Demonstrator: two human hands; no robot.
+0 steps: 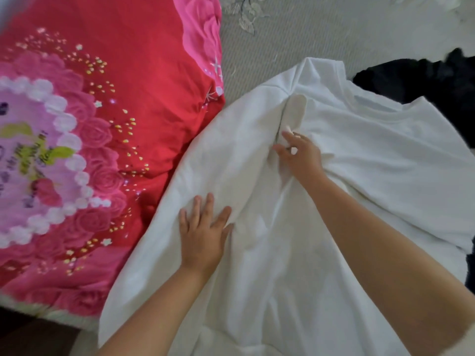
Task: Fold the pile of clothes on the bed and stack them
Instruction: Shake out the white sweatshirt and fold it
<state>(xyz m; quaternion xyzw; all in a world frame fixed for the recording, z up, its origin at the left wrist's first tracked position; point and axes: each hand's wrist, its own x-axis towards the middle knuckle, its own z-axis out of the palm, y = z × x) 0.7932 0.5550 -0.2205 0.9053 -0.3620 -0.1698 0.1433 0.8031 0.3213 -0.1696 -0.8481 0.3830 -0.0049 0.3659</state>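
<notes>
A large white T-shirt lies spread over the bed, its neckline toward the upper right. My left hand lies flat with spread fingers on the shirt's left side and presses it down. My right hand pinches a ridge of the white fabric near the left shoulder, where a fold stands up. My forearms cross the lower part of the shirt.
A red and pink floral quilt fills the left side and touches the shirt's left edge. A black garment lies at the upper right, partly under the shirt. Grey patterned bedsheet shows along the top.
</notes>
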